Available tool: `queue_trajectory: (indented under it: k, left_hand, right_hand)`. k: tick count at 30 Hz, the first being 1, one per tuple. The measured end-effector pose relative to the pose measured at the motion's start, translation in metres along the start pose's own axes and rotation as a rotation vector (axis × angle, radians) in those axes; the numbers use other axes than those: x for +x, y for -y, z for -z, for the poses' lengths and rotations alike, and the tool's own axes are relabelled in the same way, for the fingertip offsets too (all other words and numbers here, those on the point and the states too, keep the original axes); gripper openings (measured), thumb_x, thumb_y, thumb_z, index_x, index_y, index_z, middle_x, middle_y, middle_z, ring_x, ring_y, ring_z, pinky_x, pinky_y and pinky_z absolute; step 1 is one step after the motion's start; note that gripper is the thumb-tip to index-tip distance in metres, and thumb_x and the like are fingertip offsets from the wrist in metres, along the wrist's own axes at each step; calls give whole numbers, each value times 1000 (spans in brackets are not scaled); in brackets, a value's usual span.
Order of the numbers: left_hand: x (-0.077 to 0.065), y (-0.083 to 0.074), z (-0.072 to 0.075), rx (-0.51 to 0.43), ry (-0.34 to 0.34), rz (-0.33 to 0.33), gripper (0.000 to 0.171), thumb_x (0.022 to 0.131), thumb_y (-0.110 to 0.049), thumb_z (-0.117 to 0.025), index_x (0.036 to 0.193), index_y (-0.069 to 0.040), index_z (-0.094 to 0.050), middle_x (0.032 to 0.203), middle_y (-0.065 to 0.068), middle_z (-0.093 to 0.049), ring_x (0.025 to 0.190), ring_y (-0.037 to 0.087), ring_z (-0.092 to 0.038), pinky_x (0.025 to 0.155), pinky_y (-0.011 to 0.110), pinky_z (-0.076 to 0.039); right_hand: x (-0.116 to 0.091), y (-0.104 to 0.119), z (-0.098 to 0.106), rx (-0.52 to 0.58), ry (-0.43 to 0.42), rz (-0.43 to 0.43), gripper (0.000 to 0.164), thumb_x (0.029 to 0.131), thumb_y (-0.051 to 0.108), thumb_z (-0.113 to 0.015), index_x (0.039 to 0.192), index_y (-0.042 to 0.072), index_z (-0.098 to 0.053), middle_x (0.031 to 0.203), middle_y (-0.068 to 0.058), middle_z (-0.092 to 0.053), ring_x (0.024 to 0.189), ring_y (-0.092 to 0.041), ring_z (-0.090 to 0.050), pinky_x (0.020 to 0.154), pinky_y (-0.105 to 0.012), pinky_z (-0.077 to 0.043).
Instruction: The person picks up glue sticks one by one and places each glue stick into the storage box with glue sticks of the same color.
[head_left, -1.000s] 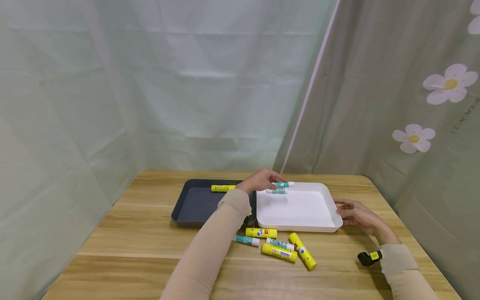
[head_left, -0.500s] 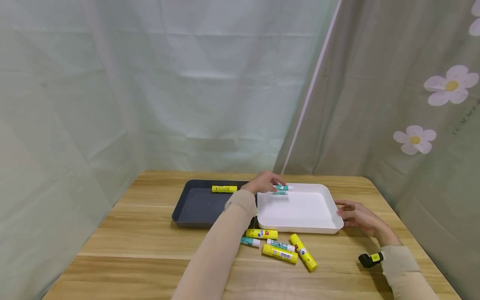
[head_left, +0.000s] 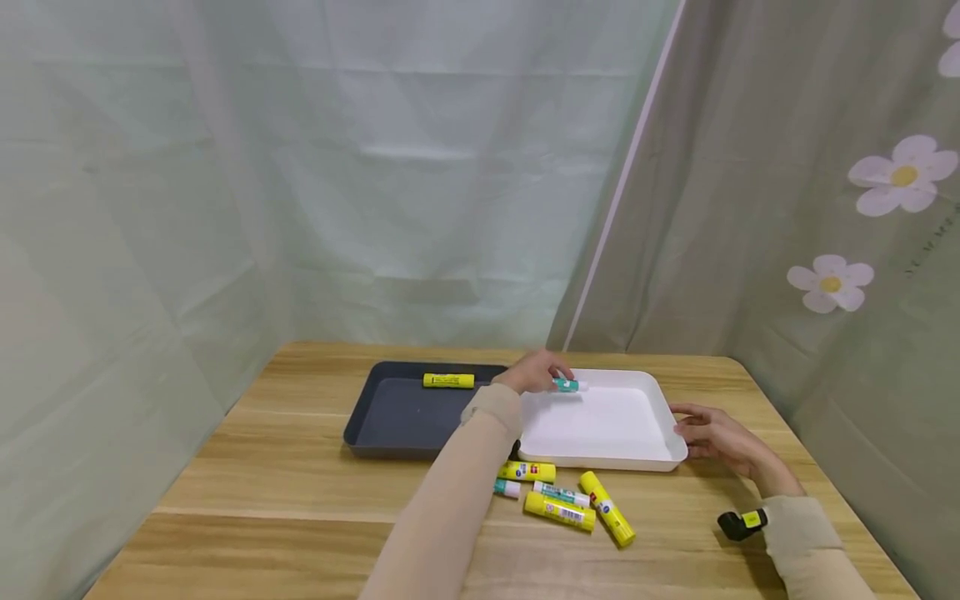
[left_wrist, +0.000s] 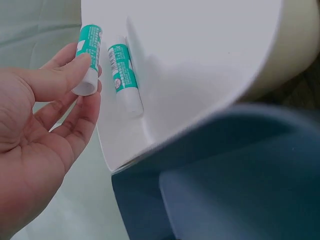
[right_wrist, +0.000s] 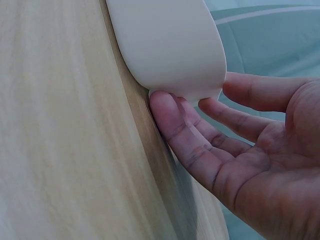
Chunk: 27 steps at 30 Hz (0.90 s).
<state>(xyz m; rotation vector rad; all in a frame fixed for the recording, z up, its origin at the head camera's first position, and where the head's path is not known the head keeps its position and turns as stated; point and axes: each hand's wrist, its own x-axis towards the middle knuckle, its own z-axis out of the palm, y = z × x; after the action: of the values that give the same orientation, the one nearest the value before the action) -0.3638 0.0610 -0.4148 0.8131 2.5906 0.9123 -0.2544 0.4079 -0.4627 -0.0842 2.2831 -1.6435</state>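
Over the left end of the white tray (head_left: 600,417), my left hand (head_left: 534,372) pinches a green-and-white glue stick (left_wrist: 89,50) between thumb and fingers. Right beside it, a second green-and-white glue stick (left_wrist: 123,75) lies inside the tray by the wall. At the tray's other end, my right hand (head_left: 723,437) rests its loosely bent fingers (right_wrist: 192,145) against the outer wall. Its thumb touches near the rim in the right wrist view. A yellow glue stick (head_left: 448,381) lies along the back of the dark grey tray (head_left: 367,446).
In front of the trays lie several glue sticks: yellow ones (head_left: 558,511) and green-and-white ones (head_left: 561,493). A yellow one (head_left: 607,510) lies slanted at the right. The left forearm crosses in front of the dark tray. Curtains (head_left: 450,208) hang behind the wooden table (head_left: 285,500).
My left hand has moved slightly right and down toward the white tray, still pinching the glue stick. The right hand stays at the tray's end.
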Motion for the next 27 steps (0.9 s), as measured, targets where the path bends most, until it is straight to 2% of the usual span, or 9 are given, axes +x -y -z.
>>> queue_trajectory:
  k: [7,13,18,27]
  left_hand:
    - [3,-1,-5,16,-19,9,31,96,6,-68,118,-12,-79,125,8,-70,113,23,-62,93,31,-55]
    - [0,-7,-8,102,-13,-9,30,94,7,-70,118,-8,-79,124,11,-71,109,23,-64,87,26,-53]
    - [0,-8,-8,137,-14,0,31,95,7,-69,118,-11,-79,124,11,-70,108,23,-64,85,27,-52]
    - [2,-6,-10,178,-21,41,35,98,7,-64,118,-16,-79,130,6,-67,110,21,-61,89,28,-51]
  right_hand:
    - [-1,2,0,-7,-3,0,70,104,11,-59,158,-13,-22,113,-9,-64,96,-20,-66,82,-35,-59]
    - [-2,2,0,-5,4,7,69,104,12,-58,158,-14,-21,113,-10,-64,96,-20,-66,82,-35,-59]
    - [0,3,-3,-6,-15,-8,68,104,11,-58,158,-12,-24,113,-10,-64,96,-21,-66,82,-35,-59]
    - [0,4,-3,-12,-14,-11,68,104,10,-58,158,-12,-24,114,-10,-64,96,-21,-66,82,-35,-59]
